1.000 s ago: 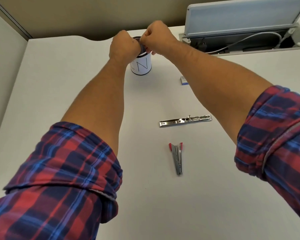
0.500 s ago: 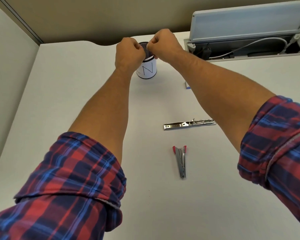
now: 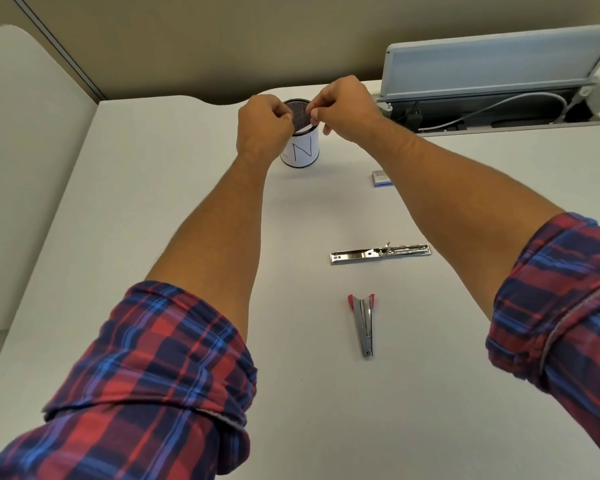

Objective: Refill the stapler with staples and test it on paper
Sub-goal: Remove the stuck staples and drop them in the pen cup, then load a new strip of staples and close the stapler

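While the stapler (image 3: 381, 253) lies opened flat on the desk (image 3: 153, 202), remover (image 3: 362, 323) just nearer, both hands are over the cup (image 3: 302, 147). Left hand (image 3: 262, 128) and right hand (image 3: 343, 107) pinch something small; can't tell what. Next, probably: fetch the staple box (image 3: 381, 178) and load.

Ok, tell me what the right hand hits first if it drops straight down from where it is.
Probably the rim of the mesh cup; the right hand sits above its right edge, though depth is unclear.
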